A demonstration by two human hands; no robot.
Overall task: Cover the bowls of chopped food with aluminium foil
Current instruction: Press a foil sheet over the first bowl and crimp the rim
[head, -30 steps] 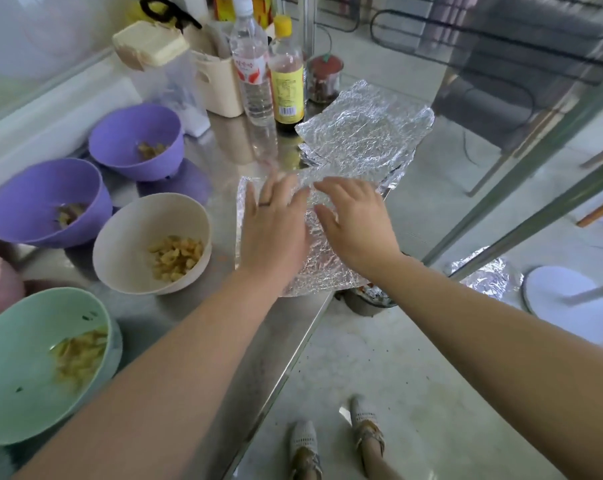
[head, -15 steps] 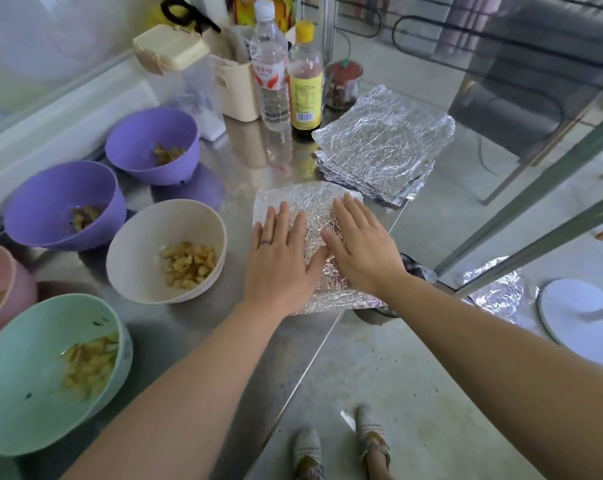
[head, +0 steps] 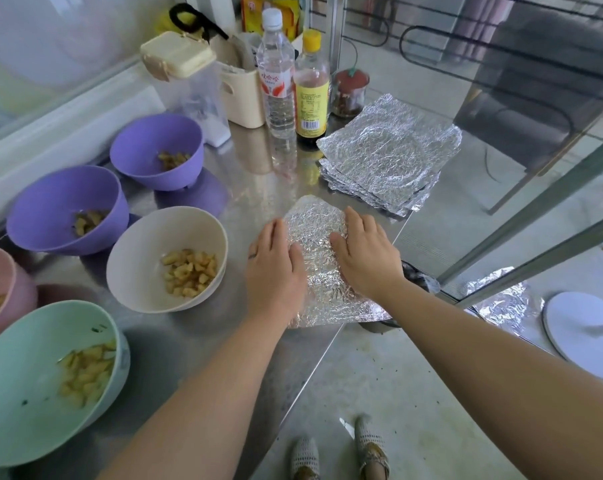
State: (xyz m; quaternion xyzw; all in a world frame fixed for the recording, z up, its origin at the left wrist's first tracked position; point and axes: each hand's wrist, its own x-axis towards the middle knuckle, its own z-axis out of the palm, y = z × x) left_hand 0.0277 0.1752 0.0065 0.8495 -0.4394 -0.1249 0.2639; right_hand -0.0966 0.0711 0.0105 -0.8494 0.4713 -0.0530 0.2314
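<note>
Left hand [head: 275, 268] and right hand [head: 365, 258] are lying flat, fingers straight, pressing a crinkled foil sheet [head: 319, 244] onto the desk [head: 255, 181] near its front edge. Foil stack [head: 386, 157] is sitting just behind (sheet count unclear). Five uncovered bowls are standing left of the sheet:
- Cream bowl [head: 140, 261], nearest, is holding pale chopped pieces.
- Green bowl [head: 23, 375] is holding yellowish pieces.
- Near purple bowl [head: 50, 216] and far purple bowl [head: 147, 143] are each holding a few darker bits.
- Pink bowl [head: 2, 271], at frame edge, is showing some pale pieces.
</note>
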